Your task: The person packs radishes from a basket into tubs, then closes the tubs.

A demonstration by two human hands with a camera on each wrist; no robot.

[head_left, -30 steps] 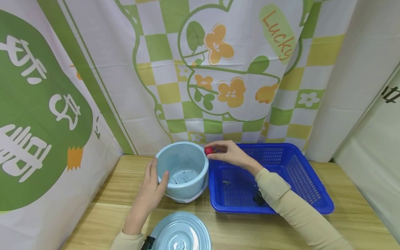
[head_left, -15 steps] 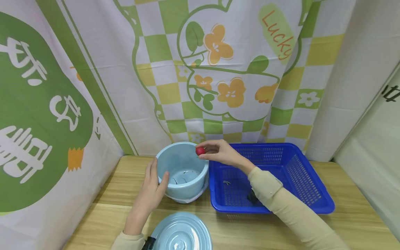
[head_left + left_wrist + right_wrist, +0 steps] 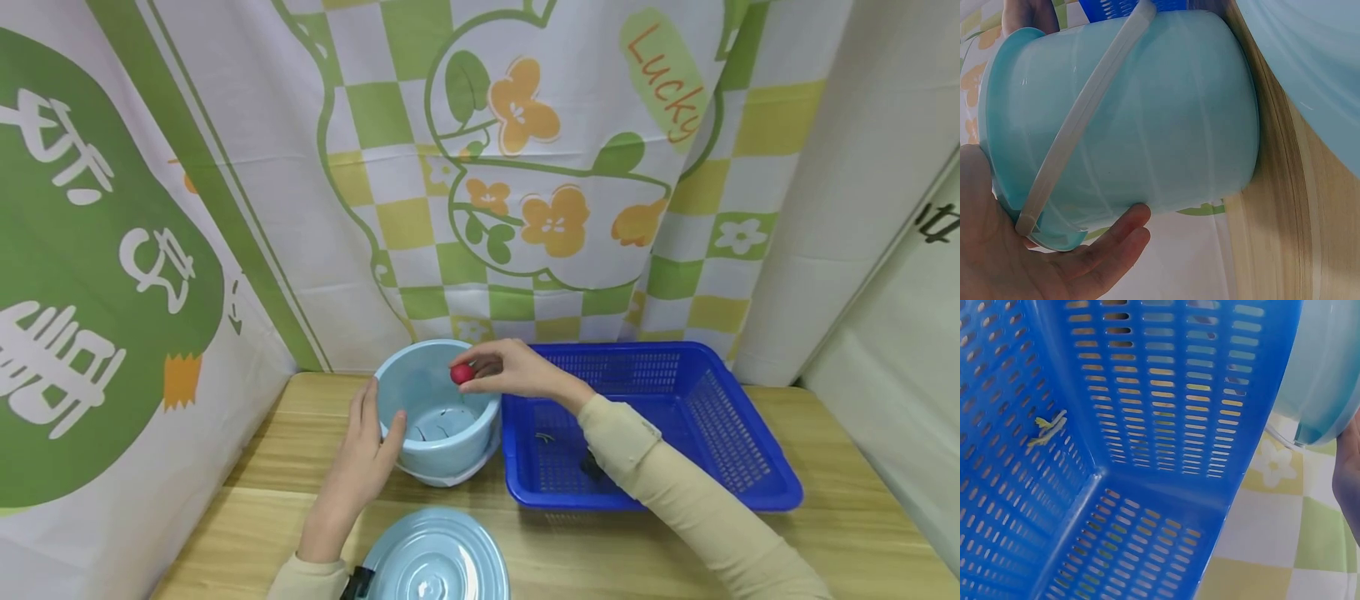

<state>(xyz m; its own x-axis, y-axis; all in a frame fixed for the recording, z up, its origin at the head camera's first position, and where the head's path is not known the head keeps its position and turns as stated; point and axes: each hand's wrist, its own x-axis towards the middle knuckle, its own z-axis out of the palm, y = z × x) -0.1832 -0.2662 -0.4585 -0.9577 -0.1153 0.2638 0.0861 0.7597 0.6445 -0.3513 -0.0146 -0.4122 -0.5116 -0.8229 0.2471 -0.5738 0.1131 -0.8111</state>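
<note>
A small round red radish (image 3: 462, 373) is pinched between the thumb and fingers of my right hand (image 3: 513, 368), over the opening of the light-blue bucket (image 3: 446, 460). My left hand (image 3: 366, 454) holds the bucket at its left side, thumb by the near rim. In the left wrist view, fingers (image 3: 1125, 240) lie along the bucket's outer wall near its grey handle (image 3: 1079, 115). A few thin dark strands lie on the bucket's bottom. The right wrist view shows only part of my right hand (image 3: 1349, 478) at the bucket's rim; the radish is hidden there.
A blue perforated basket (image 3: 780, 496) stands right beside the bucket, with a small yellow-green stem piece (image 3: 543, 437) inside. The light-blue lid (image 3: 468, 558) lies on the wooden table (image 3: 247, 500) in front. A printed curtain (image 3: 405, 275) hangs behind.
My right hand has moved left with the radish, from the bucket's right rim to over its opening. My left hand and the bucket have stayed in place.
</note>
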